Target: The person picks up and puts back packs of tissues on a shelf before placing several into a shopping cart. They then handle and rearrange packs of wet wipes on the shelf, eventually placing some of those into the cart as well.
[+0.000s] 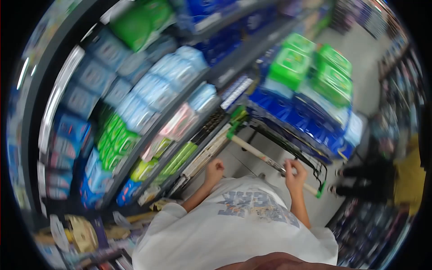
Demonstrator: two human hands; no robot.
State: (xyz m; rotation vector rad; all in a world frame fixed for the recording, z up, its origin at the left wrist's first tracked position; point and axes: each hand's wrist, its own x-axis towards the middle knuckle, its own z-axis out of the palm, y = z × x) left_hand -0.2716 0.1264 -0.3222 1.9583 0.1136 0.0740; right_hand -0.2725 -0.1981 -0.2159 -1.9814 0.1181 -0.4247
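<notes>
My left hand [214, 168] is held in front of my white shirt, its fingers curled closed with no object visible in it. To its right, my right hand [295, 173] is closed in a loose pinch at the cart handle; whether anything is between its fingers is too blurred to tell. The pale handle [252, 150] has green ends and belongs to a shopping cart. Blue packs [301, 121] fill the cart, and bright green packs [288, 67] lie on top of them.
Shelves [175, 101] with light blue, green and pink packs run along the left. A person in a yellow top [408, 175] and dark trousers stands at the right. Behind that person are racks of goods [396, 108]. Grey floor [360, 47] shows beyond the cart.
</notes>
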